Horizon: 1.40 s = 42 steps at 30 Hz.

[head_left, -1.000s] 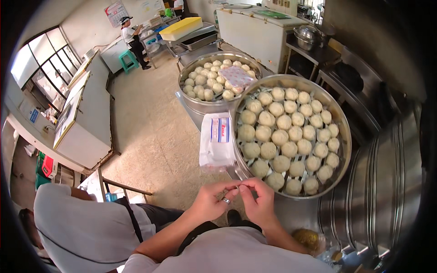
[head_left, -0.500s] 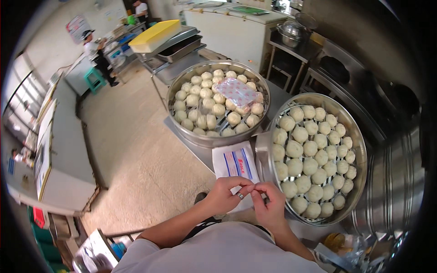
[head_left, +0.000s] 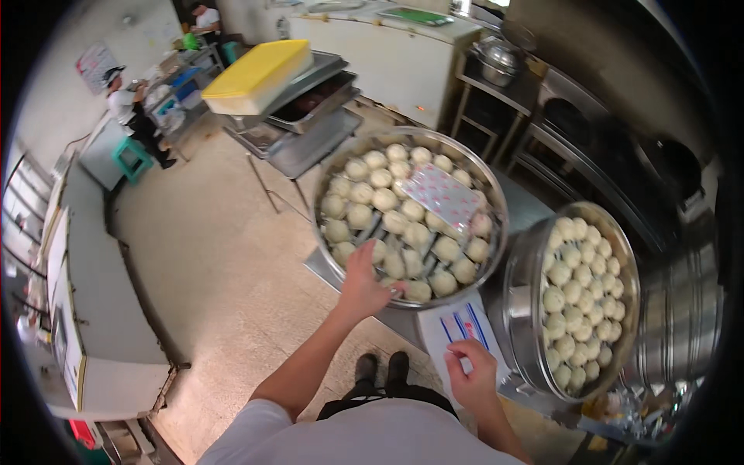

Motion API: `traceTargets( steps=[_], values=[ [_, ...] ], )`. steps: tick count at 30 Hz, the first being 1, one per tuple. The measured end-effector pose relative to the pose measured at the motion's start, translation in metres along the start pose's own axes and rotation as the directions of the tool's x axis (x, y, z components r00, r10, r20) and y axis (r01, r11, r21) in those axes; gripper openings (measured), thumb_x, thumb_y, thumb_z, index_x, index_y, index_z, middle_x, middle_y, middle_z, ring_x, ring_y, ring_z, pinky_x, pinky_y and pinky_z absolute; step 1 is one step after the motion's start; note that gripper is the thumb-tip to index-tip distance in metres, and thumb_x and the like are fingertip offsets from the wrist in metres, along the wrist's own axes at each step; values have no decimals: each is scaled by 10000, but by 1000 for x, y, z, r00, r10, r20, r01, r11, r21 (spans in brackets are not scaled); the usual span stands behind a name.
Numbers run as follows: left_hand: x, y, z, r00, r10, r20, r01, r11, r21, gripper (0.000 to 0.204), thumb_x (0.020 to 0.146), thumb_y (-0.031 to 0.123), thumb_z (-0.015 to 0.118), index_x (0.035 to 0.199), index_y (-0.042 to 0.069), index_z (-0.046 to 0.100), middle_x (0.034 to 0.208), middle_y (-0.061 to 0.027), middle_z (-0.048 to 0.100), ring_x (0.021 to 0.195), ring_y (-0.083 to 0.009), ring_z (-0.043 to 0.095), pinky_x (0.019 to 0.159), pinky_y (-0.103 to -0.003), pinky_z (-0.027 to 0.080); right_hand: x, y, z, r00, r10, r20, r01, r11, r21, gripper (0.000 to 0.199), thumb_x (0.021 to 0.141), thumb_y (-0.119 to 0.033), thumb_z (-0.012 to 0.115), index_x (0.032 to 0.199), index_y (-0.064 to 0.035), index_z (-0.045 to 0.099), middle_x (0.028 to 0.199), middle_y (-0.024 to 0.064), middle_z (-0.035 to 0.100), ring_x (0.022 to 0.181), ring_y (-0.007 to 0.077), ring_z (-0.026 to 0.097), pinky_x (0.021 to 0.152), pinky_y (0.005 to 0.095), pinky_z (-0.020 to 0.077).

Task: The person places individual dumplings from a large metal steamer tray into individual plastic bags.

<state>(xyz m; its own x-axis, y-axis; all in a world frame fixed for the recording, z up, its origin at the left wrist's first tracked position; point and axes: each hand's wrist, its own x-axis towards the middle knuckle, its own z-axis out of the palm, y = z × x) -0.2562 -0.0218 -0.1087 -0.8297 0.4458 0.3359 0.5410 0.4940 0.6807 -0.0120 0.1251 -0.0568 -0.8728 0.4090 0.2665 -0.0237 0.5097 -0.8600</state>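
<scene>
My left hand [head_left: 364, 280] reaches over the near left rim of a round metal steamer tray [head_left: 318, 225] full of pale round buns [head_left: 384, 199]. Its fingers and thumb are spread apart among the buns at that edge; their tips are partly hidden. A clear bag with a pink pattern [head_left: 443, 198] rests on the buns in the same tray. Lower right, my right hand [head_left: 473, 376] is closed, thumb against curled fingers. Whatever it may pinch is too small to make out. Beneath it lies a white packet with blue stripes [head_left: 435, 329].
Right of the packet stands a second deep steamer tray [head_left: 523, 333] of buns, beside stacked steamer rings [head_left: 674, 310]. Metal pans and a yellow-lidded tub [head_left: 260, 74] stand beyond the left tray. Two people work at a far counter. A white chest freezer [head_left: 380, 62] stands behind.
My hands were together, pinching over the striped packet. The left has moved up and away to the left tray, its fingers spreading. The right stays near the packet. The view has shifted.
</scene>
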Motion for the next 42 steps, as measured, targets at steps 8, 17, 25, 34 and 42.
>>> traceTargets(
  steps=[8,17,25,34,42],
  values=[
    [57,-26,54,970,-1,244,-8,999,36,1047,699,408,921,1474,-71,404,1416,-284,538,1317,-418,512,1097,-433,418,24,22,13,998,17,-55,-14,999,46,110,854,-5,705,958,3,670,861,144,676,753,265,675,686,344,538],
    [83,-51,40,917,-111,384,324,770,-549,332,810,-125,459,1017,-25,699,1004,-106,737,919,-154,664,840,-298,522,87,19,20,986,23,-168,-13,998,62,150,862,-5,708,1002,1,656,908,149,671,740,269,666,671,352,532],
    [85,-15,4,819,193,541,286,679,-676,110,920,24,673,1027,1,690,1196,-89,639,1096,-184,613,950,-315,486,147,12,130,964,12,-265,-53,988,-148,391,766,-188,791,1086,-8,657,969,154,675,1028,387,619,911,508,491],
    [120,-61,-27,648,392,653,269,685,-677,623,762,174,896,1298,54,602,1389,-129,567,1264,-241,566,1058,-352,451,168,9,161,953,133,-273,-182,970,-163,241,815,-154,739,1045,-82,741,918,135,656,839,341,649,739,423,540],
    [124,-75,-6,582,282,763,20,933,-360,584,741,366,900,1197,56,711,1070,-206,717,975,-365,700,892,-438,548,223,54,86,841,523,-139,-419,793,442,290,927,-193,731,1122,21,723,965,48,728,820,104,646,720,294,543]
  ],
)
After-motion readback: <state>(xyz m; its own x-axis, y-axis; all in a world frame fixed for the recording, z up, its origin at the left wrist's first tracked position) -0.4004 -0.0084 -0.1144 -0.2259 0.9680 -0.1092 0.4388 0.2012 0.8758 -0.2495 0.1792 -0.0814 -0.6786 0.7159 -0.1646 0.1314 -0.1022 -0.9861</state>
